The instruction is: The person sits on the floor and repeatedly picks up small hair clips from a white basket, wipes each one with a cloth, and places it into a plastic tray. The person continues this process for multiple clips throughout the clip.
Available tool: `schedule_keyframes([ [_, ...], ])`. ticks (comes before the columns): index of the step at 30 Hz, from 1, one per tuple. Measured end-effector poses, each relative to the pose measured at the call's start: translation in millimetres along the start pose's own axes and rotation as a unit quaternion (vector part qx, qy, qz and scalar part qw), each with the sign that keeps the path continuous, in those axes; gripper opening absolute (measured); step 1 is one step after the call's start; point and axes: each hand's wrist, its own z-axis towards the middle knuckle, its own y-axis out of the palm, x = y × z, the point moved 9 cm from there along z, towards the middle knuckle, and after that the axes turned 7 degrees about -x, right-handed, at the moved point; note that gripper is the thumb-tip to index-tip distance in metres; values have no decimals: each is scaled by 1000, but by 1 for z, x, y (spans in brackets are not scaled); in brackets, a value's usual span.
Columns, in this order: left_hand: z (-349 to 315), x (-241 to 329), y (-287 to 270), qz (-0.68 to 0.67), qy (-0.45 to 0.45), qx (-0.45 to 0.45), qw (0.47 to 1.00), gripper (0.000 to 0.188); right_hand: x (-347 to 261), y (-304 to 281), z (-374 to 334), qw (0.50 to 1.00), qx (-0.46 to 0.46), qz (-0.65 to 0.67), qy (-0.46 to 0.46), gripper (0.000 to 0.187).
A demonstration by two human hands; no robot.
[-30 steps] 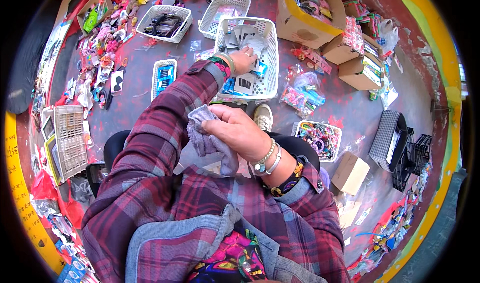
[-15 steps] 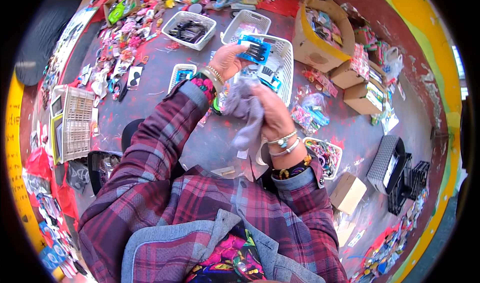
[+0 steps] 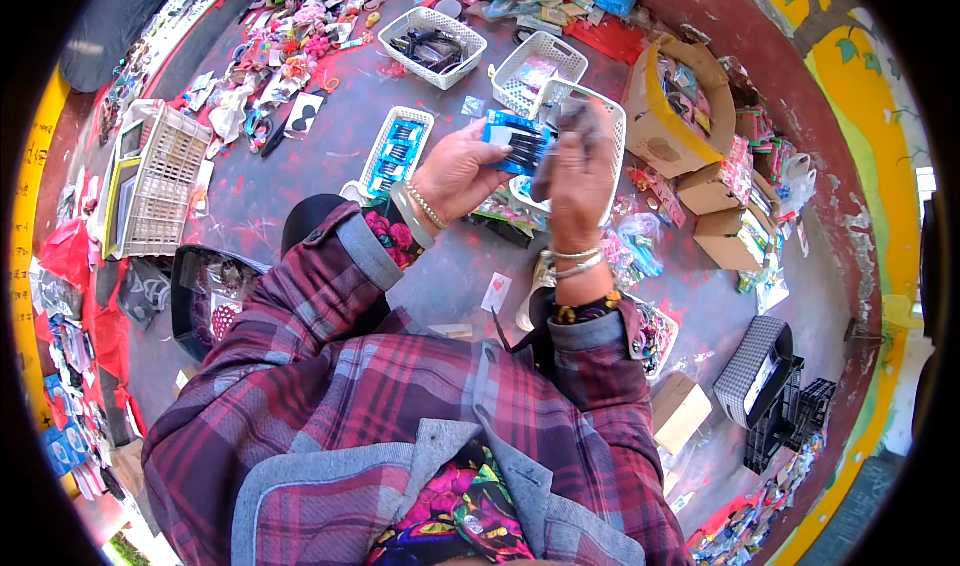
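Note:
My left hand [image 3: 455, 174] pinches a blue card of black hair clips [image 3: 517, 146], thumb on its front side. Close against the card's right side, my right hand [image 3: 582, 191] is closed on a greyish-purple cloth [image 3: 560, 131], smeared by motion. Whether the cloth touches the card, I cannot tell. Left of my left hand lies a narrow white basket [image 3: 366, 171] with several similar blue cards in a column. Behind my right hand stands a larger white basket [image 3: 618, 151], partly hidden, with another blue card low in it.
Farther off are a white basket of dark items [image 3: 470, 78] and another white basket [image 3: 575, 63]. A large cardboard box [image 3: 650, 136] stands at the right. Loose hair accessories [image 3: 300, 66] spread over the far left. A beige crate [image 3: 170, 186] lies at the left.
The cloth has risen from below the card to its right side, along with my right hand. The card has shifted slightly in view, and the narrow basket now shows more fully.

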Motion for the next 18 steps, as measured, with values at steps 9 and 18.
schedule_keyframes([
  [9, -10, 7, 9, -32, 11, -14, 999, 31, 10, 59, -1, 950, -93, -284, -89, 32],
  [18, -12, 30, 13, -40, 20, -48, 998, 33, 124, 15, 1, 960, -88, -84, 253, 29],
])
